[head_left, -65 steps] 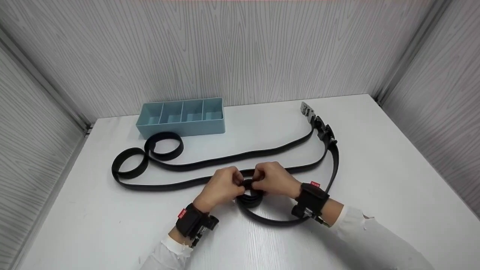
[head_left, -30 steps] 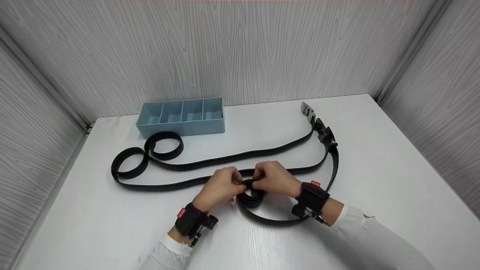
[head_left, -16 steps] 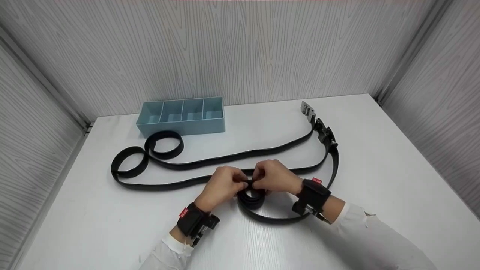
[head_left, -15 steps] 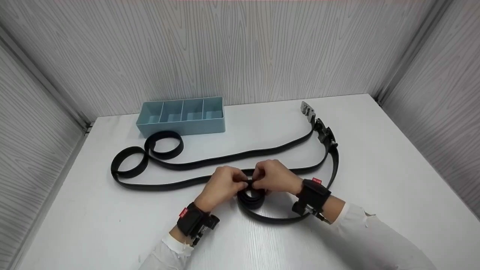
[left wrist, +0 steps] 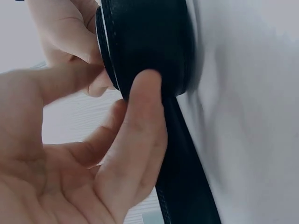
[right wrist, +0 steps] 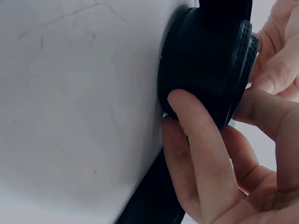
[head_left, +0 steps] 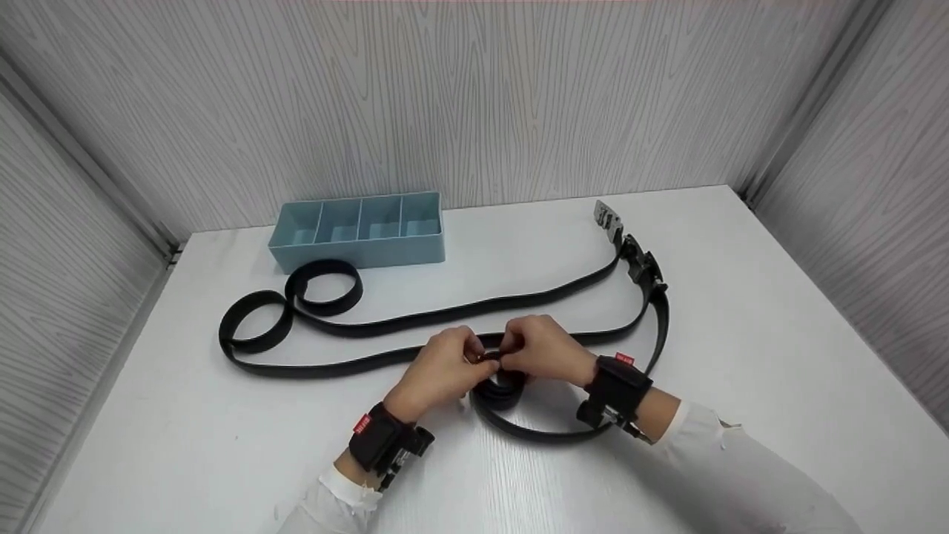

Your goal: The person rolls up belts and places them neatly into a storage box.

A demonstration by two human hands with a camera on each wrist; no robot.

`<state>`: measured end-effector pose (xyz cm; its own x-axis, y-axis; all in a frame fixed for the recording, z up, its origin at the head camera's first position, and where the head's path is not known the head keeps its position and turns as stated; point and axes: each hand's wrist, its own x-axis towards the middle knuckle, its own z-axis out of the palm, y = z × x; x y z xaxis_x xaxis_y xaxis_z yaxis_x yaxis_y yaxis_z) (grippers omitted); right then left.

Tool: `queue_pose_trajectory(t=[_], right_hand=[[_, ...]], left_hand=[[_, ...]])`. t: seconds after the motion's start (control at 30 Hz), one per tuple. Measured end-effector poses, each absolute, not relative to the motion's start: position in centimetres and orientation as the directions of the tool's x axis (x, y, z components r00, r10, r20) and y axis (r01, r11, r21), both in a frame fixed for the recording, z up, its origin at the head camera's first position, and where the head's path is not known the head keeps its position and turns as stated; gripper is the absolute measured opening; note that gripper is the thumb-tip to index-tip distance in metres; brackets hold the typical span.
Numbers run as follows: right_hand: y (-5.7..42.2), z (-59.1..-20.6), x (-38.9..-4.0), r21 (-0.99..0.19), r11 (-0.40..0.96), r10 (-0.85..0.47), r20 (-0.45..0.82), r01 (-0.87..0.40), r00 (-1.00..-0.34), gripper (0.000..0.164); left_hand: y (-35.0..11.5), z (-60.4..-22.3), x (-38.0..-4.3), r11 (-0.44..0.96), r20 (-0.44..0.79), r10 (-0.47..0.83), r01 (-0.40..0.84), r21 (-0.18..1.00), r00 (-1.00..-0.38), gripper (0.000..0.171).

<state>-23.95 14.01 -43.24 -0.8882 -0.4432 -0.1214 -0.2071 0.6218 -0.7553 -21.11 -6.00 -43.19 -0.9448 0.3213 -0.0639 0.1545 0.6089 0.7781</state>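
In the head view, a black belt (head_left: 545, 434) is rolled at one end into a small coil standing on its edge. My left hand (head_left: 442, 371) holds the coil's left side, thumb at its top rim. From the other side my right hand (head_left: 550, 350) pinches the same coil, the two thumbs close together. In the left wrist view a left fingertip (left wrist: 147, 84) lies against the coil's outer face (left wrist: 149, 42). The right wrist view has a right finger (right wrist: 187, 107) pressed along the coil (right wrist: 205, 60). The fingers partly hide the coil's far side.
Two more black belts, an upper one (head_left: 445, 317) and a lower one (head_left: 311, 371), lie behind the hands with their left ends looped. Their buckles (head_left: 641, 263) gather at the right, one silver (head_left: 608, 220). A blue four-section box (head_left: 363, 252) stands near the back wall.
My left hand has shifted slightly right and its thumb now reaches further over the coil's rim. The right hand stays nearly where it was. The other belts and the box are unmoved.
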Motion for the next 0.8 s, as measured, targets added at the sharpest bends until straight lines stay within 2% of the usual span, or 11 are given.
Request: queue_pose_trajectory(t=[0.1, 0.3, 0.63, 0.8], right_hand=[[13.99, -43.3, -23.94, -0.754, 0.622, -0.445, -0.119, -0.21, -0.887, 0.009], [14.05, -43.15, -23.91, -0.746, 0.624, -0.463, -0.113, -0.233, -0.879, 0.01], [13.99, -42.87, -23.91, -0.767, 0.616, -0.474, -0.176, -0.182, -0.863, 0.009], [13.92, -42.75, -23.87, -0.778, 0.604, -0.479, -0.183, -0.171, -0.858, 0.011]], left_hand=[[-5.91, -43.24, -21.12, 0.628, -0.078, 0.32, 0.15, 0.764, -0.944, 0.028], [-6.03, -43.4, -21.25, 0.618, -0.106, 0.33, 0.13, 0.775, -0.938, 0.026], [-5.84, -43.35, -21.21, 0.624, -0.073, 0.347, 0.173, 0.762, -0.935, 0.024], [-5.79, -43.21, -20.99, 0.627, -0.026, 0.336, 0.203, 0.752, -0.942, 0.029]])
